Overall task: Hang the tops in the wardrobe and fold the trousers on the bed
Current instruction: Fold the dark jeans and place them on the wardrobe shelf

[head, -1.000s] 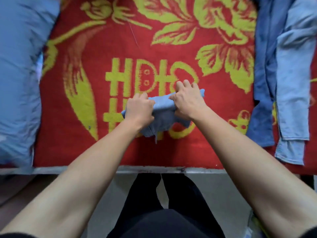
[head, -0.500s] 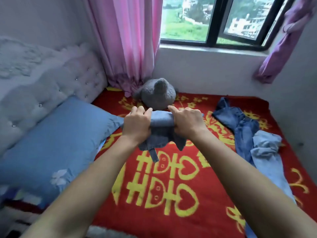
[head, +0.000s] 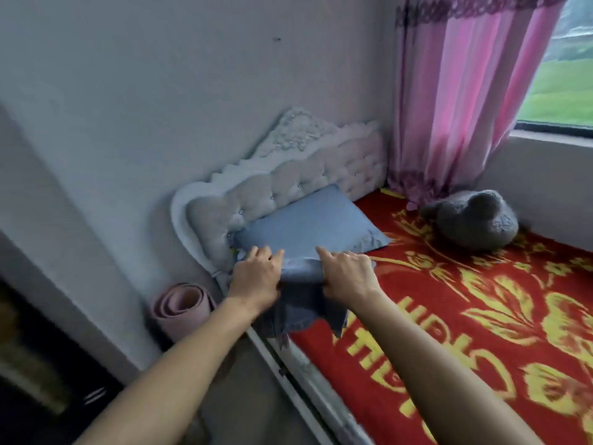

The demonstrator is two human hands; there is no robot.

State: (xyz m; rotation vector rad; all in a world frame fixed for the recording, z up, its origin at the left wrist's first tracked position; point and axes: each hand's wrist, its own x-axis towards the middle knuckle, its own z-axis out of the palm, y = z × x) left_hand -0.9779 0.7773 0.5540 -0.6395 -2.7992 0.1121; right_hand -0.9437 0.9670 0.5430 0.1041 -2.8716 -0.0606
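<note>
Both hands, left hand (head: 256, 277) and right hand (head: 348, 277), grip folded trousers (head: 301, 300), fingers curled over top fold. A second ago the bundle lay mid-blanket (head: 481, 332) — now it is held in the air at the bed edge, just before the pillow (head: 308, 224). Fold looks done — set-down likely next.

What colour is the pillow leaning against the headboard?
Light blue; the pillow shows best in the head view, the only one.
</note>
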